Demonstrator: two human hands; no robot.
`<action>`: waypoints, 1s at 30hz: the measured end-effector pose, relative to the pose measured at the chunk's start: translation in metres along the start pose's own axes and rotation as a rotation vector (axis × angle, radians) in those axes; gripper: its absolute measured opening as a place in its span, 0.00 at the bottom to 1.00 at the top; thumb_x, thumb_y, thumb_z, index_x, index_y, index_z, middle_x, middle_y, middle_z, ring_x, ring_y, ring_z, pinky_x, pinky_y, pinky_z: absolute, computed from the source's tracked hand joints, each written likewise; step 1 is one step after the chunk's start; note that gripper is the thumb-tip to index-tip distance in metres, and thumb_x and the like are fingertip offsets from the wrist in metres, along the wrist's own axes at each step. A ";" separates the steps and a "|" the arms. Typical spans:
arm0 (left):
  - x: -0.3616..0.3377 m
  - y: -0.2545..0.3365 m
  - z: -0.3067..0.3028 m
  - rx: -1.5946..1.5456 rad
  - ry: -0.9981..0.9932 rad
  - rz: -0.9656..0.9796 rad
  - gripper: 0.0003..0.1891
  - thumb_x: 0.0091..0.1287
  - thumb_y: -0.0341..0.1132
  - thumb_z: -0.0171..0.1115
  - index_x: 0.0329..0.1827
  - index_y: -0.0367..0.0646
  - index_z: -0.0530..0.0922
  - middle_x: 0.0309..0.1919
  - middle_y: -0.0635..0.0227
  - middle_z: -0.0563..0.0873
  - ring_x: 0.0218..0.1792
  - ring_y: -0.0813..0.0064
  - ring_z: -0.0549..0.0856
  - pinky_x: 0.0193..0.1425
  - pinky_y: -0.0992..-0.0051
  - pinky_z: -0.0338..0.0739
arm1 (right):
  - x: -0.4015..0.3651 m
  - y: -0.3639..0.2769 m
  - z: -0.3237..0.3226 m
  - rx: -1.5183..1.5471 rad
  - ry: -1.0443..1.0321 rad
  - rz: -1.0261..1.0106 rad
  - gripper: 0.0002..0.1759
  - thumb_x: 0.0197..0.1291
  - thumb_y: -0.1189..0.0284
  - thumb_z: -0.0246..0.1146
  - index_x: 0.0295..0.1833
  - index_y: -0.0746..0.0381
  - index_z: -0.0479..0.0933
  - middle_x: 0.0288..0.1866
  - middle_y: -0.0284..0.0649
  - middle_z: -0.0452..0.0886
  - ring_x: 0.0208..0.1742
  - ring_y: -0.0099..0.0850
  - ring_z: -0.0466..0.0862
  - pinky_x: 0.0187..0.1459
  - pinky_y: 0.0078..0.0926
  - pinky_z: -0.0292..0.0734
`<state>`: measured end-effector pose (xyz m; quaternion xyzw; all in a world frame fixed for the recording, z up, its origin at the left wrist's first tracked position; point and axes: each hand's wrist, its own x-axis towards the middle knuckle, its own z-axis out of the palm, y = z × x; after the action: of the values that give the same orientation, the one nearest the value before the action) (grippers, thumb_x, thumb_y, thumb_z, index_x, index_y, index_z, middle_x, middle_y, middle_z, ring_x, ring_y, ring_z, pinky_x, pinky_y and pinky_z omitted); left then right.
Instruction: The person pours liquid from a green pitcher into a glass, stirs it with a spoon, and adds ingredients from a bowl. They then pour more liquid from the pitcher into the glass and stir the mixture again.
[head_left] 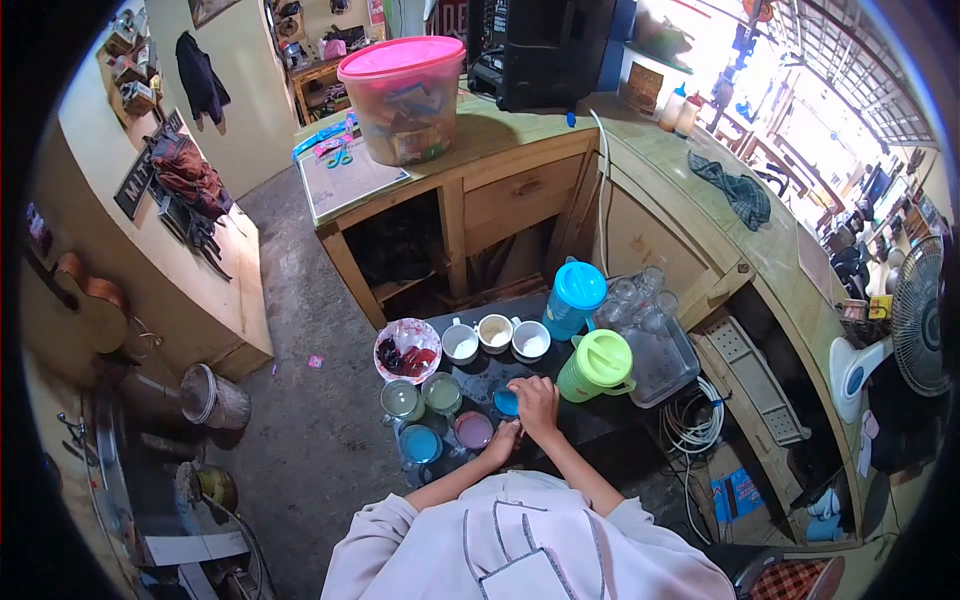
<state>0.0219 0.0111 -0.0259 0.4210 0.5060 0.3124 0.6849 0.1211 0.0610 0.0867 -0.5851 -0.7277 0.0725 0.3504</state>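
My right hand [537, 405] is at a glass with blue liquid [506, 402], its fingers bent over the rim. My left hand [503, 442] is low beside the same glass, fingers drawn together; what it holds, if anything, is too small to tell. Just left stands a glass of pinkish liquid [473, 430]. Further left are another blue glass [420, 444] and two glasses of pale liquid [402, 400]. Behind them three white cups [495, 333] hold pale contents, next to a bowl of dark and red packets [408, 351].
A blue pitcher [574, 300] and a green lidded pitcher [596, 365] stand right of the cups. Behind them, upturned glasses [640, 298] sit by a clear tray [672, 370]. A wooden counter [520, 150] with a pink-lidded tub [403, 105] curves around the low table.
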 end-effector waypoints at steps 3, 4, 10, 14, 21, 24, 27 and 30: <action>0.003 -0.011 0.000 -0.002 0.010 0.036 0.16 0.70 0.46 0.37 0.34 0.43 0.66 0.25 0.70 0.69 0.25 0.78 0.70 0.31 0.75 0.69 | -0.001 -0.002 -0.004 -0.066 -0.060 -0.005 0.03 0.52 0.68 0.61 0.31 0.50 0.79 0.26 0.30 0.73 0.33 0.31 0.72 0.35 0.34 0.59; 0.004 -0.011 0.001 0.004 0.014 0.059 0.16 0.70 0.46 0.37 0.34 0.43 0.66 0.24 0.70 0.69 0.25 0.77 0.70 0.30 0.75 0.69 | -0.001 -0.002 -0.006 -0.074 -0.026 -0.023 0.03 0.51 0.68 0.61 0.31 0.50 0.79 0.26 0.30 0.73 0.33 0.31 0.72 0.35 0.34 0.59; -0.007 0.005 0.009 -0.054 0.112 0.042 0.16 0.71 0.46 0.37 0.34 0.43 0.66 0.24 0.71 0.69 0.25 0.78 0.70 0.30 0.75 0.68 | -0.004 0.001 -0.006 -0.028 -0.045 -0.030 0.03 0.52 0.67 0.60 0.31 0.49 0.79 0.26 0.30 0.71 0.34 0.31 0.71 0.37 0.34 0.59; -0.008 0.010 0.008 0.018 0.076 0.073 0.16 0.71 0.45 0.37 0.35 0.43 0.66 0.24 0.71 0.69 0.25 0.78 0.70 0.29 0.76 0.68 | -0.003 0.004 -0.005 -0.018 0.022 -0.010 0.03 0.52 0.67 0.60 0.31 0.48 0.79 0.25 0.30 0.70 0.34 0.32 0.70 0.37 0.34 0.59; 0.002 -0.005 0.006 0.005 0.049 0.084 0.16 0.70 0.46 0.38 0.34 0.44 0.66 0.23 0.72 0.69 0.24 0.78 0.69 0.28 0.76 0.66 | -0.002 0.008 -0.004 -0.030 -0.014 -0.012 0.02 0.52 0.66 0.60 0.31 0.48 0.79 0.26 0.28 0.71 0.36 0.30 0.70 0.38 0.34 0.58; 0.002 -0.007 0.007 -0.008 0.059 0.062 0.16 0.70 0.46 0.37 0.33 0.44 0.66 0.22 0.72 0.68 0.23 0.79 0.69 0.28 0.76 0.66 | -0.001 0.011 -0.001 0.059 -0.028 -0.014 0.03 0.51 0.65 0.60 0.31 0.47 0.79 0.26 0.28 0.71 0.36 0.30 0.70 0.39 0.34 0.58; 0.000 0.002 0.007 -0.041 0.017 0.034 0.16 0.70 0.46 0.37 0.33 0.45 0.66 0.23 0.73 0.69 0.23 0.79 0.69 0.28 0.76 0.66 | 0.000 0.009 -0.007 -0.018 -0.041 -0.077 0.03 0.50 0.65 0.61 0.30 0.47 0.80 0.26 0.28 0.71 0.35 0.30 0.70 0.39 0.34 0.58; -0.006 0.012 0.009 -0.018 0.038 0.032 0.15 0.70 0.45 0.37 0.32 0.45 0.66 0.23 0.72 0.69 0.23 0.79 0.68 0.27 0.77 0.66 | 0.001 0.007 -0.006 0.013 0.010 -0.102 0.03 0.48 0.66 0.62 0.29 0.48 0.81 0.24 0.29 0.72 0.34 0.30 0.70 0.39 0.32 0.58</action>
<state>0.0286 0.0088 -0.0117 0.4170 0.5095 0.3357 0.6737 0.1298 0.0623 0.0883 -0.5452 -0.7544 0.0562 0.3612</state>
